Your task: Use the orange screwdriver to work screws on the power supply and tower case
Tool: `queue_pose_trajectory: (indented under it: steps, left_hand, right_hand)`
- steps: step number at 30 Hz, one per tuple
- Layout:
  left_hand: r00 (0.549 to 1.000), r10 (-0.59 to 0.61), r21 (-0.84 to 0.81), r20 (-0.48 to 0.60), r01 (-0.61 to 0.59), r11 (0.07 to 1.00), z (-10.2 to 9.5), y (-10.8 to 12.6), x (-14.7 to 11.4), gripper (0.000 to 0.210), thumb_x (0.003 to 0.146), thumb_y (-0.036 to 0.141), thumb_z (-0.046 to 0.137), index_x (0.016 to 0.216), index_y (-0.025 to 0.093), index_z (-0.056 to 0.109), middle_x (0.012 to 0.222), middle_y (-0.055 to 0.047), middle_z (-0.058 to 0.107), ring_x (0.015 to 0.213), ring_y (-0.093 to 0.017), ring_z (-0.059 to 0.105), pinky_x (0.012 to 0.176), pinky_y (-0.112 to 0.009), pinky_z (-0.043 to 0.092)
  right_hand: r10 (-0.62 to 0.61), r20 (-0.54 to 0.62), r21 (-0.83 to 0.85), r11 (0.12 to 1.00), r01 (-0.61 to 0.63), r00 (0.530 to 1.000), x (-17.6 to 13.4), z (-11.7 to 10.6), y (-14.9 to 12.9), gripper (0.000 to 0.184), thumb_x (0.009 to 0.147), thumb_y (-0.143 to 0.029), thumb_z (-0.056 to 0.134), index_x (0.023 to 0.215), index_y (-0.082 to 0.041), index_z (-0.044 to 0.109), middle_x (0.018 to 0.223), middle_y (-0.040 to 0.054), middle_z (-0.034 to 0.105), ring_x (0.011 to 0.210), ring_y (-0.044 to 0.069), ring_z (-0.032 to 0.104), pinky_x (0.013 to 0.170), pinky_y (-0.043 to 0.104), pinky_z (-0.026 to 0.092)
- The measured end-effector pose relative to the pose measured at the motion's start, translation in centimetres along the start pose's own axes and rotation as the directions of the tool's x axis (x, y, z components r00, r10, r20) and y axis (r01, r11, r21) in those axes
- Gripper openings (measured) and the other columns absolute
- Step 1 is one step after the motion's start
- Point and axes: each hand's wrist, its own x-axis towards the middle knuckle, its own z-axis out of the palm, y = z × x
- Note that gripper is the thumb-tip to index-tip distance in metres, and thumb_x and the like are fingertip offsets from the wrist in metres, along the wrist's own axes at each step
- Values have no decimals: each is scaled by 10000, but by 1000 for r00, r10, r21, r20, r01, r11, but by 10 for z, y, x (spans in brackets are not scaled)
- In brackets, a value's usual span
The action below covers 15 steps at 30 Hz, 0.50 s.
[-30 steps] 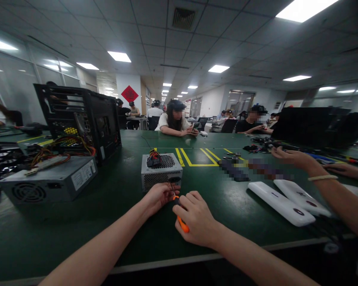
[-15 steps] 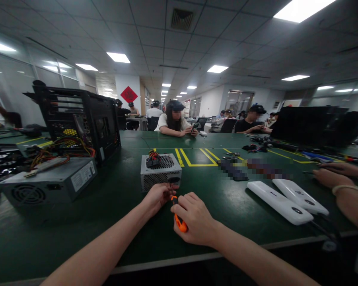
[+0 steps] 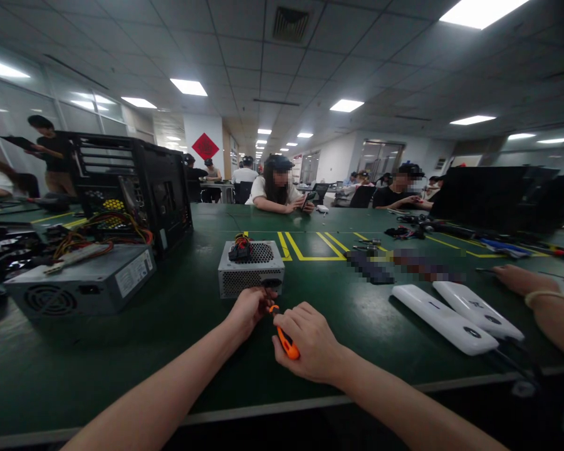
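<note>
A grey metal power supply with a perforated case stands before me on the green table. Bundled wires and a black connector lie on top of it. My right hand is closed around the orange and black handle of a screwdriver, whose front end points at the power supply's near side. Close against that side, my left hand has its fingers pinched together by the screwdriver's front end. Whatever sits between those fingertips is hidden.
To the left are a second power supply with loose cables and a black computer case. On the right lie two white devices, small tools and dark monitors. A co-worker's hand rests at the right edge.
The screwdriver handle has tilted, its rear end swinging slightly right. Both hands stay near the power supply. The view has shifted a little, and a standing person now shows at the far left.
</note>
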Motion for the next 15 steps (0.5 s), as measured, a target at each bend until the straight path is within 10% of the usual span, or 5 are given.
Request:
queue_pose_trajectory:
  steps: [5, 15]
  left_hand:
    - [983, -98, 16, 153, 97, 995, -5, 3, 0, 200, 640, 32, 464, 809, 66, 565, 792, -108, 633, 532, -82, 537, 485, -188, 423]
    - [994, -40, 25, 105, 37, 999, -3, -4, 4, 249, 639, 22, 449, 868, 78, 532, 834, -106, 632, 487, -61, 515, 467, -174, 411]
  right_hand:
    - [-72, 22, -87, 993, 74, 997, 0, 0, 0, 114, 701, -252, 444, 708, -179, 532, 679, 25, 444, 655, 146, 383, 626, 298, 289]
    - [10, 50, -25, 1000, -9, 999, 1, 1, -1, 171, 754, -260, 414, 832, -141, 509, 695, 27, 486, 626, 131, 392, 606, 278, 288]
